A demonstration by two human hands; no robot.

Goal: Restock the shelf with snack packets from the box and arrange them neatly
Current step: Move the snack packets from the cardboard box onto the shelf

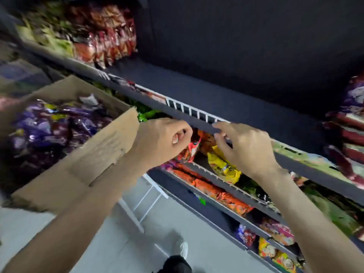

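A wide gap on the shelf (pixel 226 99) is unfilled, the box (pixel 82 160) is full, and nothing is gripped by the curled left hand (pixel 163 140) or loose-fingered right hand (pixel 244 146).

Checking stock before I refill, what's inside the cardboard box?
The cardboard box holds a loose heap of purple snack packets. Its near wall and the top layer hide whatever lies deeper.

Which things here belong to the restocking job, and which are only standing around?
Belongs to the job:
cardboard box
purple snack packets in the box
dark shelf with its bare stretch
left hand, right hand

Only around:
yellow packet on a lower shelf
white wire stand
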